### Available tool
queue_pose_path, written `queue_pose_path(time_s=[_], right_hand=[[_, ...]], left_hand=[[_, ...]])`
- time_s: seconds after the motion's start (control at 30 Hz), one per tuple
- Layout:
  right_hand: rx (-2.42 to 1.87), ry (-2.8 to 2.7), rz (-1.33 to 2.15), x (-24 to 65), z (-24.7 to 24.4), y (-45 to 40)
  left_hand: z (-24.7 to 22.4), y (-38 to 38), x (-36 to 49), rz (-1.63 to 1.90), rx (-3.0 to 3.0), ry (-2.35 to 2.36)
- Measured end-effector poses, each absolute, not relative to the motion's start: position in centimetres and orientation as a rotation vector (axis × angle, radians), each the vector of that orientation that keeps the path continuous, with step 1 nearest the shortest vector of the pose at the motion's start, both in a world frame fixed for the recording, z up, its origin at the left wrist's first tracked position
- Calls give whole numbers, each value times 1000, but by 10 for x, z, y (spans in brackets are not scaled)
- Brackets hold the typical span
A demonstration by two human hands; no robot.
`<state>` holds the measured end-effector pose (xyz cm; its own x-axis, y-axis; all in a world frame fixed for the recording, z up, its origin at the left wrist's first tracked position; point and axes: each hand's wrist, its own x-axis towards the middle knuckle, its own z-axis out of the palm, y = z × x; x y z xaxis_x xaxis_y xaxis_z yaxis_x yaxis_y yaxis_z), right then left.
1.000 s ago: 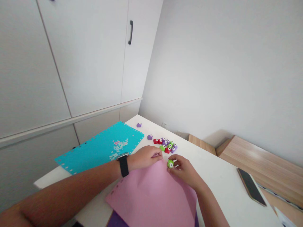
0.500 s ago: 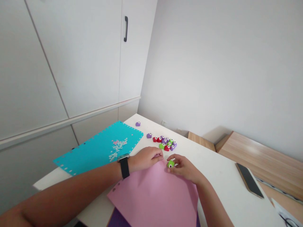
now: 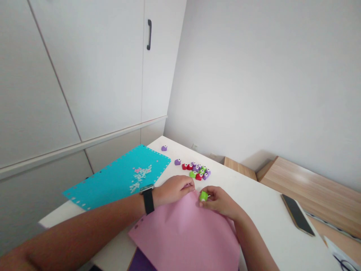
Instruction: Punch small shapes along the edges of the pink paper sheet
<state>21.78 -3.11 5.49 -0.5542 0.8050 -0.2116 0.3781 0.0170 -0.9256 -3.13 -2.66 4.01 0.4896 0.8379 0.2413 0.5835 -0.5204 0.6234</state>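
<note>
Green punch (image 3: 203, 196) has rotated since the earlier frame. Right hand (image 3: 217, 200): thumb and fingers grip this one punch, held between their tips. Left hand (image 3: 176, 189): fingers pinched on one pink sheet (image 3: 186, 233), at its far edge. Beyond: roughly eleven clustered punches (image 3: 199, 176), two separate purple punches (image 3: 177, 162), one blue sheet (image 3: 113, 178), one phone (image 3: 297, 215).

R hand (image 3: 218, 202) w/ green punch (image 3: 203, 196), pink sheet (image 3: 186, 233).
</note>
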Motion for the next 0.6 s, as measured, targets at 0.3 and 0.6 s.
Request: queue_pose_path(time_s=[0.3, 0.6], right_hand=[[-1198, -1872, 1602, 216, 51, -28], [-1133, -1910, 1575, 215, 56, -31]], left_hand=[[38, -26, -32, 742, 2277, 1141], [41, -26, -31, 740, 2273, 1151]])
